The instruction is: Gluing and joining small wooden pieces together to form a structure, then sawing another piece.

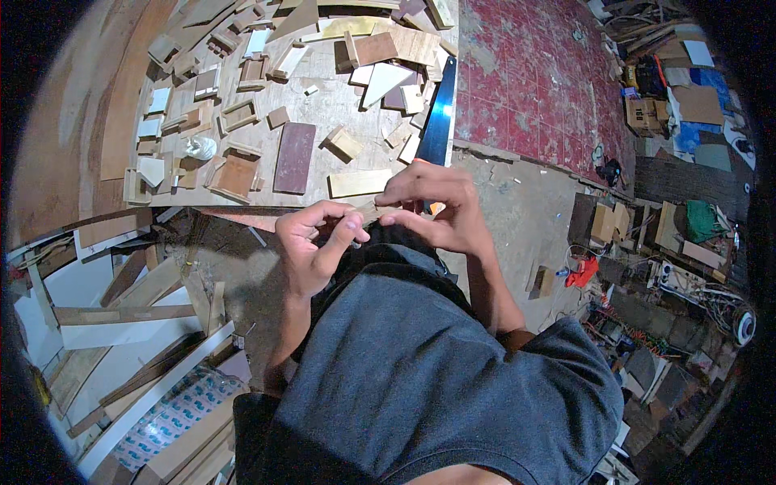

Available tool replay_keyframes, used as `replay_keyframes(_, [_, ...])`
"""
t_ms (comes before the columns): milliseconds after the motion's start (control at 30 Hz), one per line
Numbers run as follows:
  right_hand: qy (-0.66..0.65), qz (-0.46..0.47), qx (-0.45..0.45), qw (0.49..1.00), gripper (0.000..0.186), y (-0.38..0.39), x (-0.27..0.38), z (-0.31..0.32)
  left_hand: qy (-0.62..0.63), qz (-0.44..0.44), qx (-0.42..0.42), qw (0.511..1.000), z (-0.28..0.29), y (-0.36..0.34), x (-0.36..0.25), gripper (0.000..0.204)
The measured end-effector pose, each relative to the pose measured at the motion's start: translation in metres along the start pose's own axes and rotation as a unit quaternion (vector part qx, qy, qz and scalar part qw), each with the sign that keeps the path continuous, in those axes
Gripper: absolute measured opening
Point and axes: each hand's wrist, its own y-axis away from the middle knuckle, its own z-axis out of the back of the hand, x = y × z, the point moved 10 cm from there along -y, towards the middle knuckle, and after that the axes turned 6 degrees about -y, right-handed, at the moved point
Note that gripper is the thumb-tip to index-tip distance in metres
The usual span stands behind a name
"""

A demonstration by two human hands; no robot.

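A small pale wooden piece (367,212) is held between both my hands, just in front of the near edge of the worktable (303,194). My left hand (315,246) has its fingers closed on the left part of the piece. My right hand (428,214) pinches its right part with thumb and forefinger; exactly what the piece's shape is, the fingers partly hide. Just beyond my hands on the table lie a pale wooden strip (356,183), a dark red rectangular board (293,158), a small wooden block (343,142) and a handsaw with a shiny blade (440,109).
Small wooden boxes (238,116) and offcuts cover the table. Stacked boards (129,315) lean at the lower left. A red tiled floor (533,81) is at the upper right. Boards, boxes, cables (707,303) and a red cloth (580,272) lie along the right.
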Motion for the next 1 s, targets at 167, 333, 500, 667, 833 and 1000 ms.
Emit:
replay_keyframes(167, [0.021,0.060,0.005,0.998,0.018,0.003,0.007,-0.001,-0.084,-0.019,0.016,0.996,-0.003,-0.001,-0.010,0.024])
replay_keyframes(333, [0.035,0.036,0.015,0.999,0.021,0.004,0.001,-0.004,-0.236,-0.118,0.009,0.964,-0.013,-0.006,-0.039,0.042])
replay_keyframes(500, [0.121,0.031,0.023,0.992,0.020,0.006,-0.007,-0.007,-0.316,-0.184,-0.037,0.930,-0.018,-0.005,-0.047,0.035])
replay_keyframes(667, [0.208,0.091,0.018,0.974,0.022,0.009,-0.001,-0.010,-0.343,-0.186,-0.042,0.920,-0.019,-0.006,-0.037,0.031])
replay_keyframes(833, [0.212,0.081,0.024,0.974,0.020,0.019,-0.020,-0.011,-0.321,-0.212,-0.061,0.921,-0.023,-0.002,-0.028,0.028])
replay_keyframes(1000, [0.191,0.072,0.032,0.978,0.018,0.028,-0.043,-0.012,-0.313,-0.188,-0.075,0.928,-0.024,0.001,-0.004,0.028])
